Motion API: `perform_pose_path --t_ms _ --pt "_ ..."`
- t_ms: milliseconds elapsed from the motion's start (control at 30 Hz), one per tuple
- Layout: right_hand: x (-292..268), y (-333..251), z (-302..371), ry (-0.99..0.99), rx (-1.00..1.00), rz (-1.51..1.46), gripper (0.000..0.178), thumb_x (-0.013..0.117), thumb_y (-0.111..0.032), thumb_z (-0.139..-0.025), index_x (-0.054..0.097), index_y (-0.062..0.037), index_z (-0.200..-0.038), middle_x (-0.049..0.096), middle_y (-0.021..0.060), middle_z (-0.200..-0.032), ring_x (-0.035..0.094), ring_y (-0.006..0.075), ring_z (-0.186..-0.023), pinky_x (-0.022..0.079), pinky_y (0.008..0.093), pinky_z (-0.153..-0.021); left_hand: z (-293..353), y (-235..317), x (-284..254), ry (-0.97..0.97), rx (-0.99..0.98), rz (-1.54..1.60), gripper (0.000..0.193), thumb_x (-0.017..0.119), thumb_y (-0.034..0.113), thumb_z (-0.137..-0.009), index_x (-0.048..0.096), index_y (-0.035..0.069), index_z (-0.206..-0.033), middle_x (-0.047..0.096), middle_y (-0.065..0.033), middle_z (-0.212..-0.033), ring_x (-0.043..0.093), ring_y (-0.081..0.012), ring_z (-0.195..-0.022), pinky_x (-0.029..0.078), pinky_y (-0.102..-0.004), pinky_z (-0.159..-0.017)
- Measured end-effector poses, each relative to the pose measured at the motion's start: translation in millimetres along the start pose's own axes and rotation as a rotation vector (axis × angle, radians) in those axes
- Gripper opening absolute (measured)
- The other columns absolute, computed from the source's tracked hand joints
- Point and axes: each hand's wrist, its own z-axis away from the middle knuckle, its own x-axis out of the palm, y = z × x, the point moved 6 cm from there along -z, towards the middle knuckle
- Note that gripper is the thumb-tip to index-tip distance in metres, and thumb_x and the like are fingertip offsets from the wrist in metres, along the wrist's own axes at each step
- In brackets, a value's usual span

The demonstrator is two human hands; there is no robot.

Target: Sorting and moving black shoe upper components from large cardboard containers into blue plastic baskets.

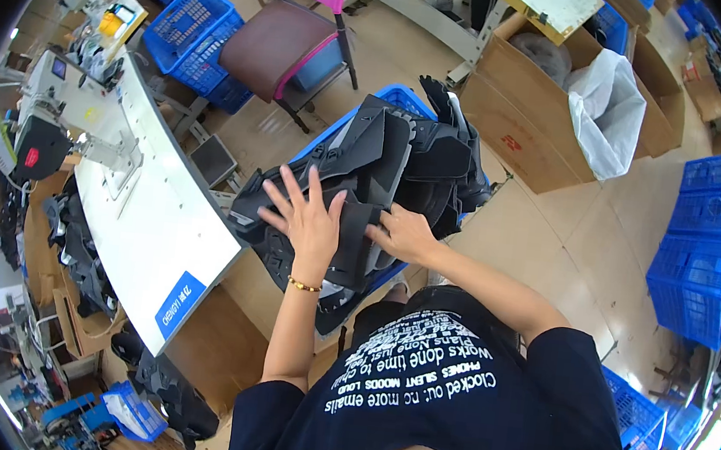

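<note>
A heap of black, stiff-looking sewn fabric pieces [355, 150] fills and overhangs a blue plastic crate [404, 100] in front of me. My left hand [308, 220] hovers over or rests lightly on the near left part of the heap, fingers spread; whether it touches is hard to tell. To its right, my right hand [406, 233] has its fingers curled round the edge of a black fabric panel [355, 246] at the near side. Its fingertips are partly hidden by the fabric.
At left stands a white sewing table [159, 221] with a sewing machine [49, 140]. Beyond the heap are a brown chair [277, 58] and blue crates [192, 32]. An open cardboard box [512, 118] with a white bag stands far right; stacked blue crates [699, 252] are at right.
</note>
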Motion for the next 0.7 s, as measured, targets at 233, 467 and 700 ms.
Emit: perform_pose_path --t_ms 233,467,700 --pt "-69.5 -17.5 -29.9 0.404 -0.076 -0.070 0.045 0.053 -0.049 -0.070 0.056 -0.0144 -0.098 0.059 0.0090 -0.078 0.057 0.0240 -0.072 0.044 0.0347 -0.061 -23.7 5.6 19.7 -0.299 0.079 0.250 0.074 0.055 0.056 -0.066 0.033 0.017 -0.125 0.027 -0.0092 -0.132 0.017 -0.0341 -0.123 0.007 -0.0635 -0.089" --pt "-177.8 -28.4 -79.3 0.396 -0.145 0.325 0.035 0.061 -0.025 -0.065 0.055 -0.0171 -0.098 0.058 0.0093 -0.066 0.057 0.0254 -0.062 0.044 0.0346 -0.055 -14.1 -23.5 4.8 -0.147 0.013 0.559 0.077 0.064 0.047 -0.062 0.034 0.013 -0.124 0.033 -0.0080 -0.128 0.021 -0.0309 -0.121 0.008 -0.0587 -0.091" --pt "-277.2 -13.1 -129.5 0.426 -0.238 0.863 0.022 0.061 -0.022 -0.066 0.053 -0.0059 -0.079 0.055 0.0099 -0.060 0.057 0.0266 -0.060 0.043 0.0367 -0.051 -5.2 5.8 8.0 -0.226 0.200 0.394 0.086 0.065 0.055 -0.053 0.038 0.011 -0.121 0.040 -0.0068 -0.120 0.028 -0.0279 -0.114 0.007 -0.0572 -0.090"
